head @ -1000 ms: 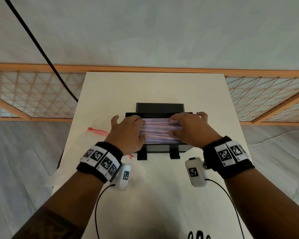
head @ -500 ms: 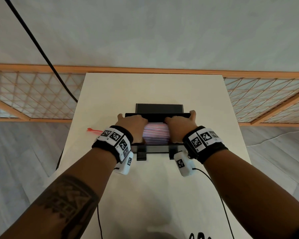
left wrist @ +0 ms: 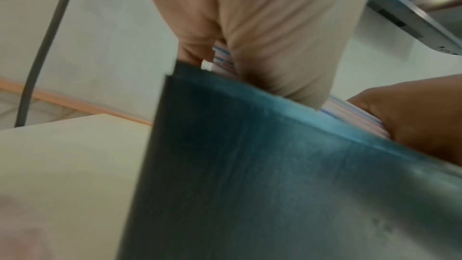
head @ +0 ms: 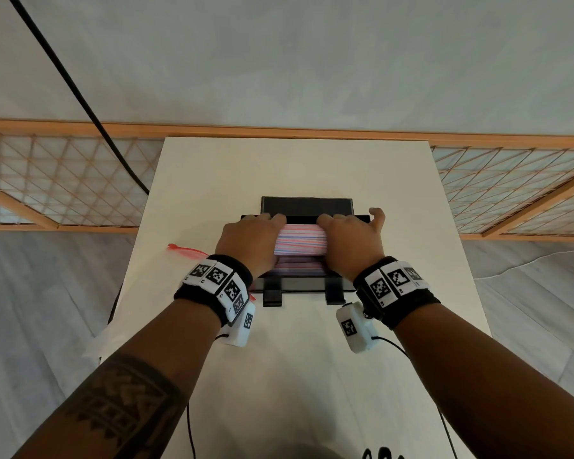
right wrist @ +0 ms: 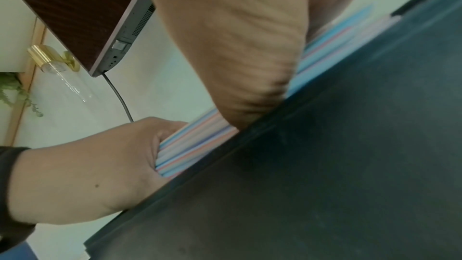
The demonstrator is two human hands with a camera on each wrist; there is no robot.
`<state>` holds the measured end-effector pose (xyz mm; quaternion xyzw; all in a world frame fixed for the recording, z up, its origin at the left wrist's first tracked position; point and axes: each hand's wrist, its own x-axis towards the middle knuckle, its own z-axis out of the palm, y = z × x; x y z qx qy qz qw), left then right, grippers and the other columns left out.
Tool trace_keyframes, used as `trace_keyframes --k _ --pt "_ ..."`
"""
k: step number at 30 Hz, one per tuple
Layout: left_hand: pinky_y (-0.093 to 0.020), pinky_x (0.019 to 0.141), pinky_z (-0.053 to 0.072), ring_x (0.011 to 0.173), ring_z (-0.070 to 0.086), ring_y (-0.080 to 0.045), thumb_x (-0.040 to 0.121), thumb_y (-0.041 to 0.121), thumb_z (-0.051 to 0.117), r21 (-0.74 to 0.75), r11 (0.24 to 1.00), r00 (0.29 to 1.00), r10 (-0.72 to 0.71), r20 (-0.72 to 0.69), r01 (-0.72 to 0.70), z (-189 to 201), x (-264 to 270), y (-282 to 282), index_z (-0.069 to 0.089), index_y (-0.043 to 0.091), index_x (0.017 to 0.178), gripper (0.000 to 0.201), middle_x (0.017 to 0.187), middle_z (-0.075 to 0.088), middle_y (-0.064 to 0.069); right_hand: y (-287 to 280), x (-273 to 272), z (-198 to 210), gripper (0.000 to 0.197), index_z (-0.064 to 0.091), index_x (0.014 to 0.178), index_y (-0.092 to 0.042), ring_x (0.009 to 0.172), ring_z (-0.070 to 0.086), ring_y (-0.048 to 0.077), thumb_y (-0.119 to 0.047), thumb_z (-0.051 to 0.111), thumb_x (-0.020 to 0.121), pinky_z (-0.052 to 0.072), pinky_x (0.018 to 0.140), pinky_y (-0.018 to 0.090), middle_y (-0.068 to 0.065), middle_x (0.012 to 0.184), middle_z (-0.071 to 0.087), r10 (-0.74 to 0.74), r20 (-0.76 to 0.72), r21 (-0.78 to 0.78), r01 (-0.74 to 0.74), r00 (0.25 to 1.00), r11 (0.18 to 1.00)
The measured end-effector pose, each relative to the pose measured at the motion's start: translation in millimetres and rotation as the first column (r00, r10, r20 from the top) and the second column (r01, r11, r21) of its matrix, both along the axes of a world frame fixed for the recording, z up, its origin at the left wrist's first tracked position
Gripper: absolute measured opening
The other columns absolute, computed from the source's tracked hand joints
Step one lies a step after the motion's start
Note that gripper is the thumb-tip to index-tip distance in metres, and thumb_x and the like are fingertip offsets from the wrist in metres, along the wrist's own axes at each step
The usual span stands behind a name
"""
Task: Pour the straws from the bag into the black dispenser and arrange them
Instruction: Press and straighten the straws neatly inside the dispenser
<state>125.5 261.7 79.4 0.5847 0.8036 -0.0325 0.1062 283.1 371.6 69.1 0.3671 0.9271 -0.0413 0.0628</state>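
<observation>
The black dispenser (head: pixel 304 284) stands in the middle of the table, its lid (head: pixel 306 207) tilted up behind it. A bundle of pink, blue and white straws (head: pixel 300 240) lies across its open top, with more straws (head: pixel 298 266) below. My left hand (head: pixel 250 238) grips the bundle's left end and my right hand (head: pixel 351 240) its right end, fingers curled over the far side, right thumb sticking up. The left wrist view shows my left hand (left wrist: pixel 262 27) on the straws (left wrist: pixel 222 60) above the dispenser wall (left wrist: pixel 250 165). The right wrist view shows my left hand (right wrist: pixel 87 175) curled round the straws (right wrist: pixel 195 145).
The clear bag (head: pixel 105 336) with a red zip strip (head: pixel 187 250) lies at the pale table's (head: pixel 295 170) left edge. A wooden lattice railing (head: pixel 63 183) runs behind the table, and a black cable (head: pixel 80 97) hangs at the left. Thin cables trail from my wrist cameras.
A second ago both hands lay flat on top of the straws. They have since slid forward and curled round the bundle's ends, squeezing it together.
</observation>
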Motion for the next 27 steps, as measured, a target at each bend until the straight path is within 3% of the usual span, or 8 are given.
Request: trace_keyframes --k 5,8,10,13,15,18,22,27 --pt "-0.034 0.063 0.043 0.103 0.058 -0.024 0.079 0.028 0.069 0.092 0.992 0.995 0.084 0.057 -0.089 -3.3 2.5 -6.2 0.049 0.028 0.126 0.051 0.113 0.059 0.003 -2.8 2.8 -5.7 0.028 0.061 0.104 -0.028 0.087 0.066 0.021 -0.023 0.062 0.077 0.016 0.109 0.057 -0.008 0.083 0.056 -0.036 -0.100 0.044 0.041 0.994 0.998" --pt "-0.036 0.070 0.050 0.109 0.057 -0.024 0.078 0.035 0.072 0.129 0.974 0.968 0.159 0.194 -0.186 -11.3 6.4 -11.1 0.050 0.027 0.130 0.058 0.121 0.055 0.003 -3.3 7.4 -6.8 0.043 0.060 0.114 -0.034 0.099 0.065 0.018 -0.046 0.072 0.075 0.016 0.109 0.058 -0.010 0.099 0.063 -0.080 -0.116 -0.041 0.075 0.990 0.996" --pt "-0.041 0.084 0.054 0.115 0.055 -0.023 0.078 0.050 0.071 0.133 0.973 0.951 0.149 0.270 -0.190 -18.9 9.7 -16.4 0.047 0.024 0.137 0.069 0.131 0.052 0.002 -4.3 11.2 -7.1 0.062 0.056 0.127 -0.037 0.114 0.061 0.016 -0.059 0.075 0.072 0.015 0.111 0.060 -0.011 0.118 0.062 -0.112 -0.120 -0.179 0.090 0.986 0.980" --pt "-0.045 0.103 0.046 0.129 0.048 -0.023 0.083 0.077 0.037 0.096 0.986 0.965 0.115 0.234 -0.140 -23.2 12.8 -24.2 0.038 0.020 0.147 0.085 0.144 0.045 0.000 -8.8 15.9 -6.8 0.082 0.043 0.143 -0.037 0.128 0.052 0.016 -0.075 0.066 0.074 0.011 0.114 0.060 -0.009 0.138 0.055 -0.114 -0.089 -0.322 0.079 0.990 0.943" --pt "-0.050 0.113 0.034 0.142 0.037 -0.023 0.088 0.075 0.016 0.049 0.994 0.977 0.082 0.199 -0.094 -22.5 13.3 -28.7 0.029 0.019 0.154 0.088 0.154 0.037 -0.001 -10.1 19.2 -3.2 0.081 0.039 0.147 -0.037 0.131 0.050 0.017 -0.079 0.055 0.080 0.007 0.116 0.059 -0.009 0.143 0.051 -0.092 -0.086 -0.359 0.055 0.992 0.932" --pt "-0.057 0.120 0.019 0.152 0.021 -0.020 0.099 0.058 0.013 -0.005 0.998 0.978 0.067 0.198 -0.068 -20.2 13.0 -33.7 0.026 0.020 0.156 0.069 0.162 0.027 0.002 -8.1 26.4 9.1 0.065 0.043 0.146 -0.034 0.130 0.050 0.016 -0.070 0.047 0.092 0.006 0.118 0.057 -0.011 0.145 0.050 -0.106 -0.094 -0.435 0.055 0.990 0.899" --pt "-0.053 0.118 0.023 0.130 0.051 -0.016 0.104 0.041 0.027 0.045 0.999 0.993 0.006 0.114 -0.012 -12.7 9.8 -40.1 0.065 0.022 0.121 0.046 0.132 0.059 0.008 -3.3 37.0 14.1 0.034 0.063 0.124 -0.036 0.116 0.059 0.012 -0.054 0.046 0.101 0.008 0.118 0.054 -0.015 0.126 0.062 -0.126 -0.091 -0.426 0.076 0.988 0.902" --pt "-0.038 0.096 0.046 0.098 0.065 -0.020 0.097 0.040 0.043 0.148 0.989 0.991 0.009 0.133 -0.029 -4.5 6.0 -35.3 0.072 0.016 0.097 0.038 0.118 0.065 0.003 5.1 35.8 16.3 0.011 0.067 0.096 -0.037 0.099 0.057 0.007 -0.036 0.057 0.097 0.019 0.114 0.049 -0.019 0.104 0.062 -0.124 -0.102 -0.395 0.074 0.987 0.916"
